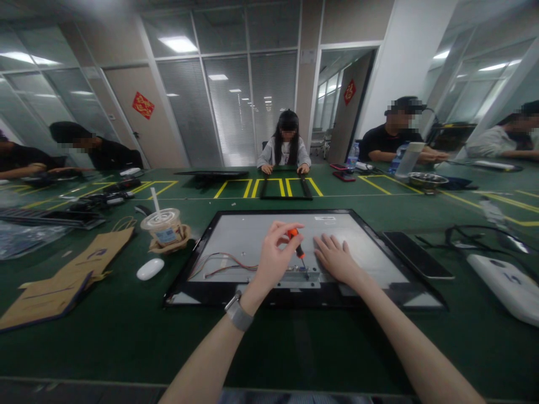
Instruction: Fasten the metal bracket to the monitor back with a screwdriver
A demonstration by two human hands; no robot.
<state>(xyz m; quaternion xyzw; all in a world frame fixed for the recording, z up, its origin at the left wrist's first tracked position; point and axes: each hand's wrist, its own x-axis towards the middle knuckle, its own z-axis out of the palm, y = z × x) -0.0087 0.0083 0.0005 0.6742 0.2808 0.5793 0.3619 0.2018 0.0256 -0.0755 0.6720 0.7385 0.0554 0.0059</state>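
Note:
A flat display panel (252, 230) with a silver back and black border lies on the green table in front of me. My left hand (274, 255), with a watch on its wrist, pinches the orange and black handle of a screwdriver (300, 251). The screwdriver leans, its tip down at a metal bracket (295, 279) near the panel's front edge. Whether the tip sits in a screw is too small to tell. Flat on the panel's back, right of the screwdriver, rests my right hand (337, 259) with fingers spread. Thin coloured wires (229, 258) run left from the bracket.
Left of the panel are a drink cup (166, 227) with a straw, a white mouse (150, 269) and a paper bag (80, 269). To the right lie a black phone-like slab (416, 255) and a white device (505, 286). Across the table, a person holds a black frame (286, 196).

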